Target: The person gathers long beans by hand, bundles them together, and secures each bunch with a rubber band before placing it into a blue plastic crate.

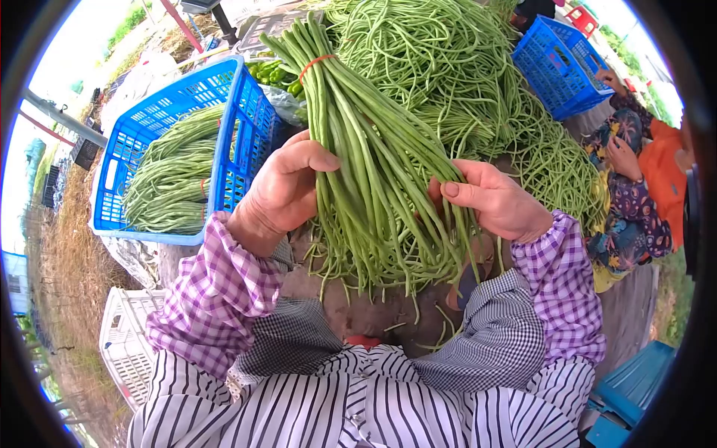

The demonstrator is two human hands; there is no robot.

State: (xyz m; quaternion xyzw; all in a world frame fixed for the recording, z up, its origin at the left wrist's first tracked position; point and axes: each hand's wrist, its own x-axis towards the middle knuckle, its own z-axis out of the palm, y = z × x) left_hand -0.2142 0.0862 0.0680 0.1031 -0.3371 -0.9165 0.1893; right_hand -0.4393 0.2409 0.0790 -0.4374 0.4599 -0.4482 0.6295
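Note:
A bundle of long green beans (pixel 373 149) hangs fanned out between my two hands, tied near its upper end by a red band (pixel 317 66). My left hand (pixel 287 183) holds the bundle's left side, thumb in front and the other fingers partly hidden behind the beans. On the right side, my right hand (pixel 497 198) grips the beans between thumb and fingers, below the band. Behind the bundle lies a large heap of loose long beans (pixel 426 45). To the left, a blue crate (pixel 228 149) contains tied bean bundles (pixel 168 175).
Another blue crate (pixel 564 63) stands at the upper right, beside a seated person in orange (pixel 663 175). A white crate (pixel 127 336) is at the lower left, a teal stool (pixel 635 388) at the lower right. Green peppers (pixel 275 75) lie behind the left crate.

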